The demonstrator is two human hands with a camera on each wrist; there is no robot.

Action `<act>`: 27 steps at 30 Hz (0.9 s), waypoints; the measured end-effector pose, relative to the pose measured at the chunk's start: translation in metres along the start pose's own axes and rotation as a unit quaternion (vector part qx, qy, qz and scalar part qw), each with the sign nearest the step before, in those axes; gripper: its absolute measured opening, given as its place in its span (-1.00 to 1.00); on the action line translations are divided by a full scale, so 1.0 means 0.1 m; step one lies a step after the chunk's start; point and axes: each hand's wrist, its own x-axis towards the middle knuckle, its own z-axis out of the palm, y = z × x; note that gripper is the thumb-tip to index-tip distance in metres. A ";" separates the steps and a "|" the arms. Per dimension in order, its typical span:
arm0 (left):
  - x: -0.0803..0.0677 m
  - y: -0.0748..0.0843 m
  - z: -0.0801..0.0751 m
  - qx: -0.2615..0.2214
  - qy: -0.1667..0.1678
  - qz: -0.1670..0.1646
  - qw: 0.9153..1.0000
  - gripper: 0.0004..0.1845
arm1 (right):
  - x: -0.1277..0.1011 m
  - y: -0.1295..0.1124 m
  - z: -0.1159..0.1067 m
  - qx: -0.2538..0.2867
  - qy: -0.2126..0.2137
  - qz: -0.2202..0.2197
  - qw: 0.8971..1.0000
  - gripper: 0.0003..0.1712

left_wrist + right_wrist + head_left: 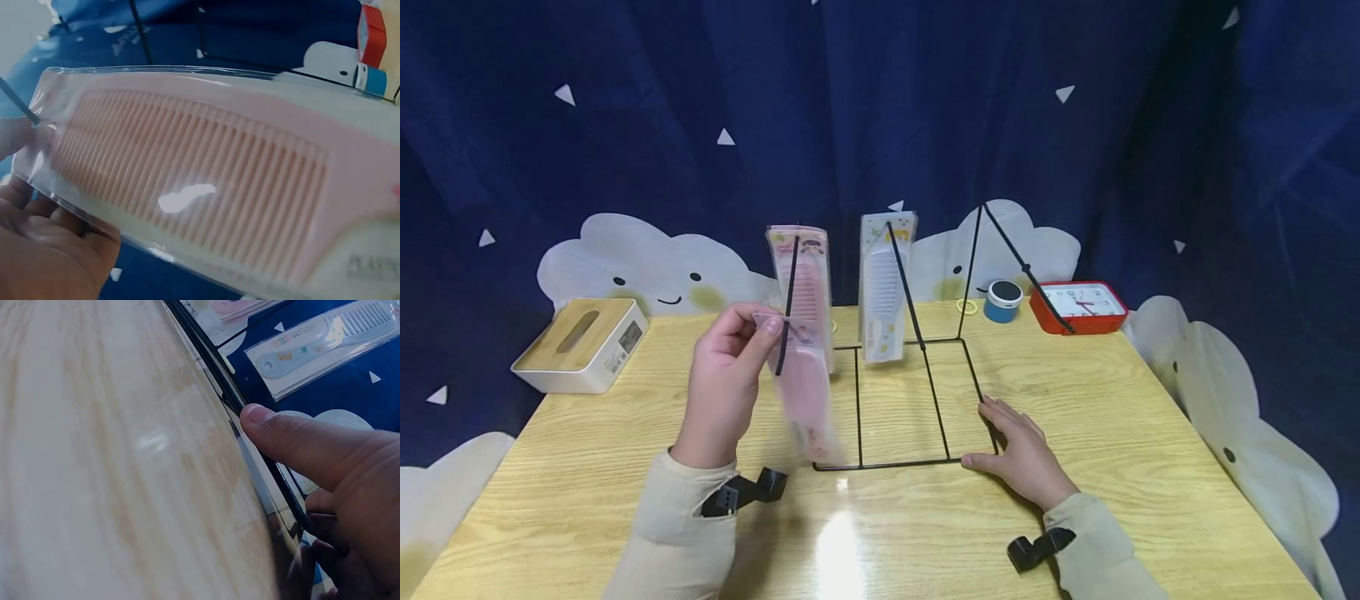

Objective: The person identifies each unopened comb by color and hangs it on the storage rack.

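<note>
My left hand (722, 379) pinches the top of a pink comb in clear packaging (187, 169), right at the front end of the left prong of a black wire rack (859, 408). That package hangs down at a slant, and the prong tip overlaps its top in the head view. Behind it on the same prong hang more pink packaged combs (801, 250). White packaged combs (883, 287) hang on the middle prong. My right hand (1018, 450) rests on the front right corner of the rack's base, thumb (281, 428) against the wire.
The rack's right prong (1026, 267) is bare. A small blue speaker-like cylinder (1002, 302), a yellow ring (967, 307) and a red clock (1078, 307) stand at the back right. A tissue box (580, 346) sits far left on the wooden table (925, 533), before a dark blue curtain (880, 108).
</note>
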 end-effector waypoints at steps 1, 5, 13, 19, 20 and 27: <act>0.04 -0.03 0.01 -0.004 0.002 -0.004 1.000 -0.90 | 0.00 0.00 0.00 0.001 0.000 0.000 1.000 0.12; 0.22 -0.13 0.05 -0.024 0.018 -0.014 0.999 -0.92 | 0.00 0.01 0.00 0.001 0.003 -0.002 1.000 0.11; 0.54 -0.28 0.11 -0.004 0.055 -0.020 0.998 -0.90 | 0.00 0.01 0.01 0.003 0.003 -0.001 1.000 0.12; 0.72 -0.32 0.13 0.038 0.093 -0.017 0.995 -0.89 | 0.00 0.01 0.00 0.001 0.002 0.001 1.000 0.13; 0.75 -0.32 0.13 0.044 0.099 -0.015 0.994 -0.89 | 0.00 0.00 0.00 0.001 0.002 0.001 1.000 0.12; 0.88 -0.41 0.10 0.112 0.124 -0.003 0.986 -0.82 | -0.01 0.01 0.01 0.006 0.002 0.001 1.000 0.12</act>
